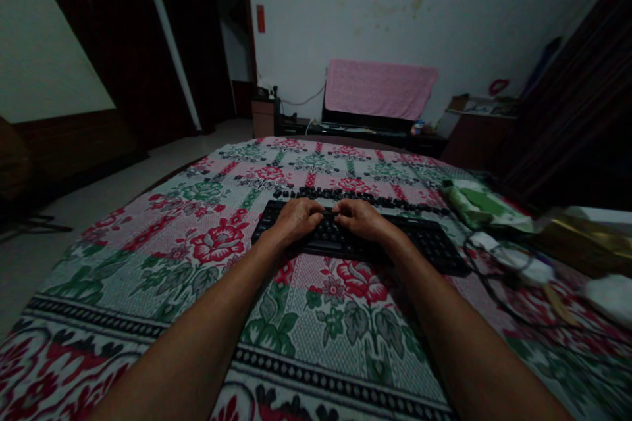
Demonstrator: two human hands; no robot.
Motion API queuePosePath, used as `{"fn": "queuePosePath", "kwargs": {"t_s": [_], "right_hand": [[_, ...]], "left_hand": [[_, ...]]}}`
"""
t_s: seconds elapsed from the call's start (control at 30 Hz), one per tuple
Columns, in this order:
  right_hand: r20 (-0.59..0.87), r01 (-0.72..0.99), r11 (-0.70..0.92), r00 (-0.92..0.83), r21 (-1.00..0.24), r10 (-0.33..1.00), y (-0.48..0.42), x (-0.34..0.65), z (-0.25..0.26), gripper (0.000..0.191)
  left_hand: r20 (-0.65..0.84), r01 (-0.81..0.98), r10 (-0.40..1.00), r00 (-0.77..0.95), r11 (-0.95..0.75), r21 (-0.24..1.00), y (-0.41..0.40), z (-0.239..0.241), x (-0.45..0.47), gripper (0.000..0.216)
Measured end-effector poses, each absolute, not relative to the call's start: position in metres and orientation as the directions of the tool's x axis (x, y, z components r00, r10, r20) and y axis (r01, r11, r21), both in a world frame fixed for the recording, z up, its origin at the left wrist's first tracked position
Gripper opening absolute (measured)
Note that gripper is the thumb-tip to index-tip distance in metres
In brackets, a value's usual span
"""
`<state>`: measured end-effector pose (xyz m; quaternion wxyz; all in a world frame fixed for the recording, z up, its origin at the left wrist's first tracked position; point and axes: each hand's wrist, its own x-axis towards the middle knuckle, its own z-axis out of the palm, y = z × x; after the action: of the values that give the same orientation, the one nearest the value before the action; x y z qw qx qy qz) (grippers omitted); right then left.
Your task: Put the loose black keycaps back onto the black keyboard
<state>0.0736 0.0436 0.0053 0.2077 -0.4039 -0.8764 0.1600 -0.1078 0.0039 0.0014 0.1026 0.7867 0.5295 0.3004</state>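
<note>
A black keyboard (434, 243) lies across the patterned cloth in front of me. Over its left-middle part are my left hand (298, 216) and my right hand (361, 218), with their fingertips close together near the upper rows. Both hands have bent fingers, with thumb and forefinger drawn toward each other. Whatever is between the fingertips is too small and dark to make out. Just beyond the keyboard's far edge, many small black loose keycaps (390, 201) are strung out in an uneven row. My hands hide part of the keys.
A red, green and white floral cloth (217, 316) covers the table. To the right lie a green-and-white packet (486, 204), a golden box (587, 240), white crumpled items (530, 268) and a black cable (486, 286). A pink towel (380, 87) hangs by the far wall.
</note>
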Motion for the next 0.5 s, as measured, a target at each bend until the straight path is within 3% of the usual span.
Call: {"fn": "queuePosePath", "kwargs": {"t_s": [0.1, 0.23, 0.37, 0.5], "right_hand": [[0.317, 0.596, 0.64, -0.562, -0.486, 0.764, 0.043, 0.074, 0.008, 0.019], [0.403, 0.479, 0.701, -0.586, -0.528, 0.703, 0.036, 0.067, 0.016, 0.021], [0.423, 0.486, 0.685, -0.546, -0.543, 0.723, 0.033, 0.061, 0.017, 0.027], [0.342, 0.603, 0.63, -0.532, -0.49, 0.775, 0.039, 0.071, 0.015, 0.022]], "left_hand": [[0.374, 0.643, 0.906, 0.2, -0.409, 0.647, 0.004, 0.003, -0.101, 0.027], [0.242, 0.354, 0.969, 0.045, -0.242, 0.903, 0.004, 0.007, -0.095, 0.032], [0.131, 0.176, 0.991, -0.011, -0.127, 0.976, 0.005, 0.01, -0.097, 0.03], [0.107, 0.177, 0.99, -0.089, -0.09, 0.98, 0.006, 0.01, -0.1, 0.023]]}}
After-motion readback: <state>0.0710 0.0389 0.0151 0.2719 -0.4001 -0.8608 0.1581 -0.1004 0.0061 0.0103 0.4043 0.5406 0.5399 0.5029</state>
